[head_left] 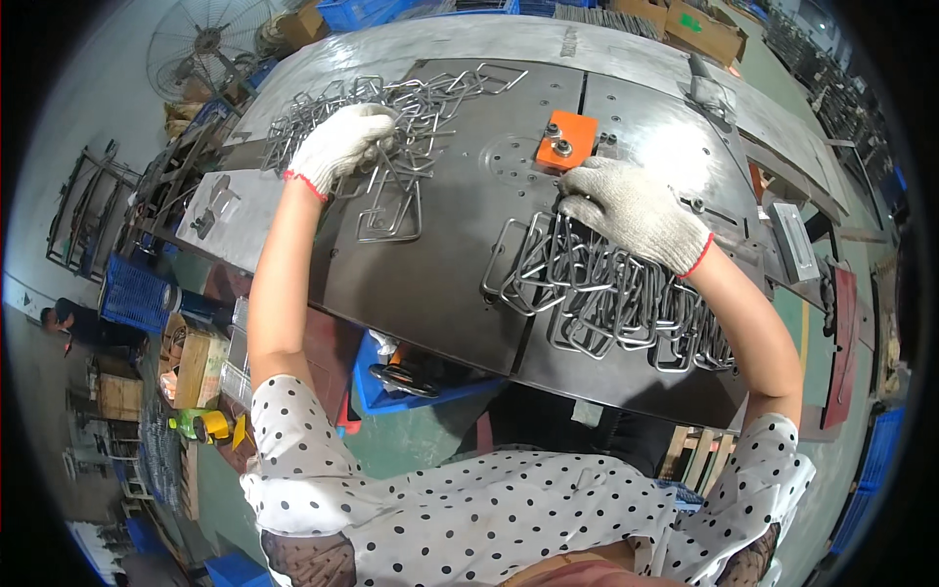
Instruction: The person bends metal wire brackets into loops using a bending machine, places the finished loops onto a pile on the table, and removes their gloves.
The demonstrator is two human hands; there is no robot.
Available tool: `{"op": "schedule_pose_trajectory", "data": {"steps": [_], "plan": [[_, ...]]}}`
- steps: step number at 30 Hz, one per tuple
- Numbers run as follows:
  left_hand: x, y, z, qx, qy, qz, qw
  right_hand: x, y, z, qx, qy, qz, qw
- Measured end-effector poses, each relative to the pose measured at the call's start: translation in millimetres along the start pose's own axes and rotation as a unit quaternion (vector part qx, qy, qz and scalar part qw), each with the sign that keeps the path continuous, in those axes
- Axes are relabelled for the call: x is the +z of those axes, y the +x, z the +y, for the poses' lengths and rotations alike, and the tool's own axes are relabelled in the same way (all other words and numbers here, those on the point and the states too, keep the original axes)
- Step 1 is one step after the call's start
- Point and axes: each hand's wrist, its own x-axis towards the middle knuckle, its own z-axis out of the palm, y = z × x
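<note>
From my remote seat I saw both hands in white knit gloves with red cuffs, working over a dark steel worktable [430, 284]. My left hand [342, 145] was curled shut around bent wire loops at the near edge of the tangled wire pile [391, 103] on the table's far left; one rectangular wire loop [389, 210] hung down from that grip and lay toward me on the plate. My right hand [634, 210] lay palm down with fingers loosely bent on the far end of a row of bent wire frames [597, 293], which stood overlapped on the right half of the table and ran toward the near edge. I could not tell whether those fingers actually pinched a frame or merely pressed on it. Just beyond the right hand's fingertips sat an orange block [565, 142] with two bolts on it, fixed to the plate. A blue plastic crate [377, 386] showed below the table's near edge, and a standing fan [205, 44] stood at the far left.
</note>
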Motion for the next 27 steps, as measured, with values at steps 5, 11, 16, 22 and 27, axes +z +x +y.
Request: {"op": "schedule_pose_trajectory", "data": {"steps": [5, 11, 16, 22, 27], "plan": [[-4.8, 21.9, -2.8, 0.063, 0.203, -0.015, 0.977, -6.0, 5.9, -3.1, 0.015, 0.013, 0.006, 1.000], [10.3, 36.1, 38.8, 0.123, 0.471, -0.020, 0.873, -11.6, -3.9, -3.8, 0.019, 0.019, -0.012, 1.000], [19.3, 50.3, 62.4, 0.128, 0.604, 0.012, 0.787, -14.8, -6.1, -7.6, 0.026, 0.024, -0.016, 0.999], [-5.3, 65.5, 97.9, 0.146, 0.573, 0.095, 0.801, -25.0, -8.2, -3.6, 0.042, 0.023, -0.023, 0.999], [-1.5, 76.0, 72.0, 0.132, 0.599, 0.039, 0.789, -18.5, -9.9, 2.1, 0.047, 0.038, -0.003, 0.998]]}}
